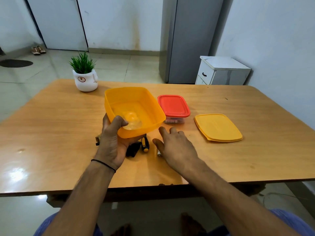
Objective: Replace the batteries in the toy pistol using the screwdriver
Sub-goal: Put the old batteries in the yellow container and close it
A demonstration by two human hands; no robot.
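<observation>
Where the yellow tub overhangs, screwdriver and pistol lie.

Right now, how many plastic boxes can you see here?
2. The yellow box, lidless, is held tilted in the left hand; the red-lidded box stands on the table to its right. No others show.

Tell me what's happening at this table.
A person's left hand grips the yellow tub by its near rim, tilted above the table. Beneath it lie the screwdriver, untouched, and a dark object, probably the toy pistol. The right hand is open, fingers spread, by a battery; whether it touches is unclear. The yellow lid lies to the right, beside a red-lidded box.
</observation>
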